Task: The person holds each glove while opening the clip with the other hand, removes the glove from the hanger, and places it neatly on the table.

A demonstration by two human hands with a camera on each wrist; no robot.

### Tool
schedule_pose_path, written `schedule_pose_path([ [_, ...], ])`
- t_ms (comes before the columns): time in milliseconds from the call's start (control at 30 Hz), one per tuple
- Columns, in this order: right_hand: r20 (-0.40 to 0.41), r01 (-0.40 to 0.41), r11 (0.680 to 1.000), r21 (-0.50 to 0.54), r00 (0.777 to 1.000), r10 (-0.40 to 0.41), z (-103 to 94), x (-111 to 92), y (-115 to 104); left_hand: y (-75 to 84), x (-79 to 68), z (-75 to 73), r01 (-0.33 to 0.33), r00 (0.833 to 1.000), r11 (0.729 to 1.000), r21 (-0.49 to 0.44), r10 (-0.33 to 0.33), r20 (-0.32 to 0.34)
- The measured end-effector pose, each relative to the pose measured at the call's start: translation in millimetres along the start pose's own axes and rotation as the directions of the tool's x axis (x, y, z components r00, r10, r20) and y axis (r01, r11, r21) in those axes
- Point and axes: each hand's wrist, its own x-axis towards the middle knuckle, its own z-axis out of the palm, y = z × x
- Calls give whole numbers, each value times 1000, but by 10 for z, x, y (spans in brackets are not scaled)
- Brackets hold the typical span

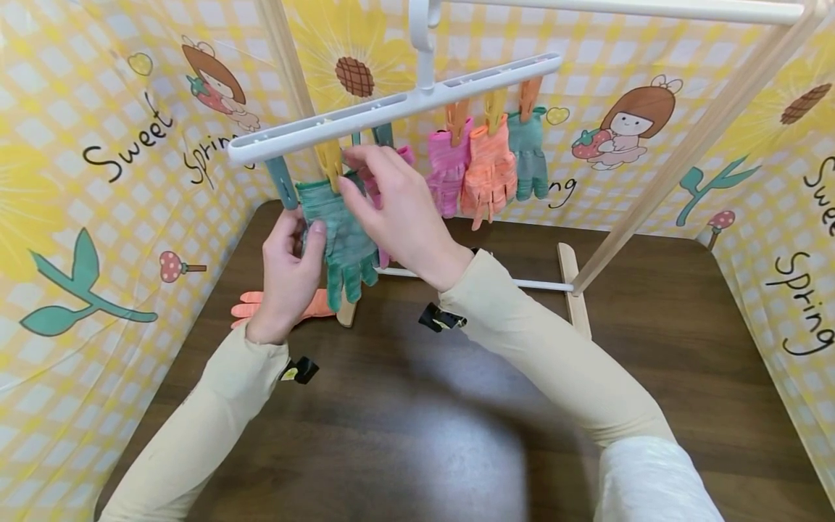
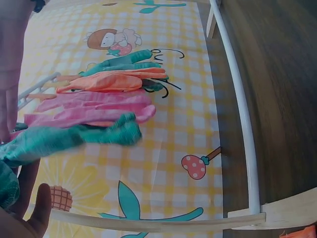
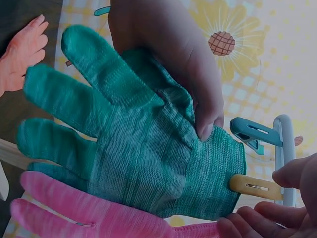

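A green knit glove [image 1: 339,225] hangs by its cuff from a yellow clothespin [image 3: 255,187] on the white hanger [image 1: 391,105]. My left hand [image 1: 290,264] pinches the glove's side edge near the cuff, with the thumb in front and the fingers behind. Beside the yellow clothespin is my right hand [image 1: 407,210], its fingers loosely bent and apart. In the right wrist view, its thumb lies by the hanger bar and its other fingertips lie close to the cuff. A teal clothespin [image 1: 281,183] hangs left of the yellow one, holding nothing.
Pink [image 1: 449,174], orange [image 1: 489,167] and second green [image 1: 528,156] gloves hang along the hanger's right half. Another pink glove [image 3: 94,213] hangs behind the held one. An orange glove [image 1: 320,303] lies on the dark table [image 1: 391,420]. A wooden rack post [image 1: 691,152] stands right.
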Motion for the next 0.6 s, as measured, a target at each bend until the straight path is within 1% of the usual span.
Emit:
schedule_pose_path([
  [233,31,-30,999,-36,999,31,6,41,-11,19,-21,-31,21,1000,997,-76,-21,7],
  [400,39,-33,999,-32,999,34,24,75,29,35,-31,-54,61,998,989,-137,-58,27],
  [433,43,-37,999,-19,998,38,29,86,41,40,-32,-57,71,997,987,-143,-66,34],
  [500,59,-63,997,43,996,60,38,105,63,45,-33,-63,85,996,985,-148,-80,44],
  [600,96,-131,977,171,989,116,48,139,90,47,-36,-66,98,994,985,-145,-91,52],
])
